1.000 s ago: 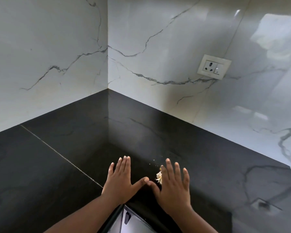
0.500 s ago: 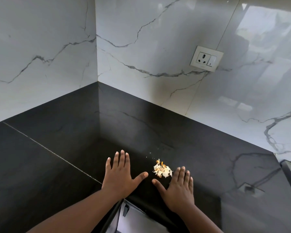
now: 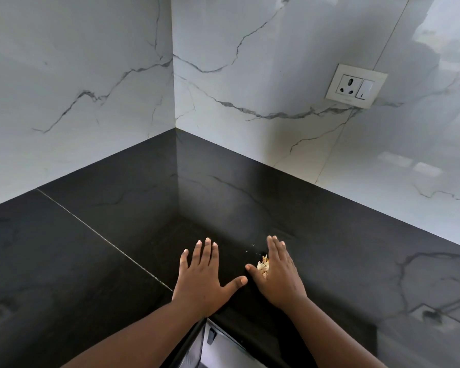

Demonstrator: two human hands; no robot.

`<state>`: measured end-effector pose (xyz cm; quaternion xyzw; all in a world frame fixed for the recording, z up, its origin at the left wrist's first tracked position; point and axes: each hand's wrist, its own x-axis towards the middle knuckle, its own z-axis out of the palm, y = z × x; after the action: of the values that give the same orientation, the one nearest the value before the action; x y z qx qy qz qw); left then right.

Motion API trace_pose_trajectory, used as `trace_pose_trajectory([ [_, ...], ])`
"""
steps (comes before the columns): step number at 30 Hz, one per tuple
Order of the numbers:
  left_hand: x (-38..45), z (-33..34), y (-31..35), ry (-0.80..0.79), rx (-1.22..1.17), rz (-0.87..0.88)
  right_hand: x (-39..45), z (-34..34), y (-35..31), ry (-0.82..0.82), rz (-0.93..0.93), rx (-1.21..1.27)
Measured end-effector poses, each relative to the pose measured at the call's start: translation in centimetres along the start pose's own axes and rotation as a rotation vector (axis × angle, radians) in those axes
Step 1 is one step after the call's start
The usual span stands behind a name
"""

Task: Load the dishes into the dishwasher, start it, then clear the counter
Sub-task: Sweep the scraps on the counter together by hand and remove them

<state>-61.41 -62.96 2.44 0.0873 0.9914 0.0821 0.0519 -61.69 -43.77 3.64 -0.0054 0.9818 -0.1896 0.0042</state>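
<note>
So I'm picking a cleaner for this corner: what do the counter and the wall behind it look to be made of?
The counter looks like polished black stone, perhaps granite: it mirrors the wall and shows a thin seam. The wall looks like glossy white marble or marble-look tile, with grey veins, window glare and panel joints. The look alone cannot settle stone or tile.

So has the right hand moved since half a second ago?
Yes. The right hand has slid left over the food scraps, closing toward the left hand planted on the counter.
</note>
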Motion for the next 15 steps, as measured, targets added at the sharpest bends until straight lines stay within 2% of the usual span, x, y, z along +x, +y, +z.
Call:
trace_pose_trajectory([
  [4, 0.0, 0.0, 0.0, -0.001, -0.007, -0.006, 1.5, 0.1, -0.4, -0.089, -0.2, -0.133],
  [10, -0.1, -0.1, -0.1, -0.007, -0.009, -0.002, 0.2, -0.5, 0.0, 0.005, -0.307, -0.079],
  [13, -0.1, -0.1, -0.2, -0.004, -0.01, 0.005, -0.6, -1.7, 0.5, 0.015, -0.21, 0.041],
  [15, -0.1, -0.1, -0.2, -0.004, -0.007, 0.008, -0.4, -3.2, 0.7, 0.224, -0.025, 0.225],
])
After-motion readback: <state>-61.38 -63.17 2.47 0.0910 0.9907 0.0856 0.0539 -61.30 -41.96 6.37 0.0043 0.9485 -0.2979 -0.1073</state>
